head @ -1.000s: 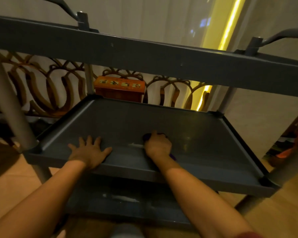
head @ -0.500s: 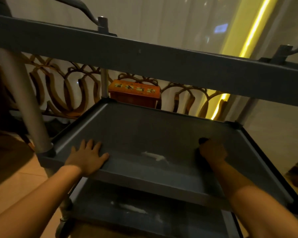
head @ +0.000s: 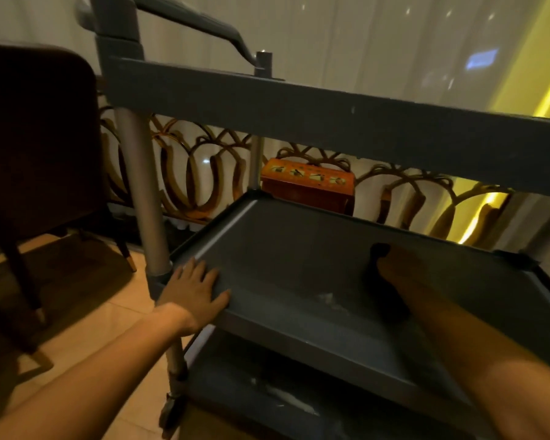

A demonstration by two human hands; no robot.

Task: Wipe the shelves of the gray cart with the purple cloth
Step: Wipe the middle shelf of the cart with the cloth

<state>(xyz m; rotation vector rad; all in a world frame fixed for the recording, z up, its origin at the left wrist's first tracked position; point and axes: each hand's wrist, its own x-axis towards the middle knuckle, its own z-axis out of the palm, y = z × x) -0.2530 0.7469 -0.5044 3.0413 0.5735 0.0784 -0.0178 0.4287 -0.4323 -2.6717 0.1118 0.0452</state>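
Note:
The gray cart fills the view, with three shelves on silver posts. Its middle shelf (head: 286, 242) lies open in front of me. My right hand (head: 404, 268) is on the right half of that shelf, pressed down on the purple cloth (head: 378, 274), which shows only as a dark shape at my fingers and under my wrist. My left hand (head: 194, 290) lies flat, fingers spread, on the shelf's near left rim beside the post. A pale smear (head: 327, 298) sits on the shelf between my hands. The top shelf (head: 331, 119) overhangs, and the bottom shelf (head: 286, 398) shows pale marks.
A dark chair (head: 35, 147) stands to the left on the tiled floor. Behind the cart run a curled metal railing (head: 188, 173) and a pale curtain. An orange patterned box (head: 308, 182) sits just beyond the shelf's far edge. A cart wheel (head: 169, 408) is at the lower left.
My right hand has carried the cloth from the shelf's middle to its right side. The view has swung left, bringing the chair in. My left hand stays on the rim.

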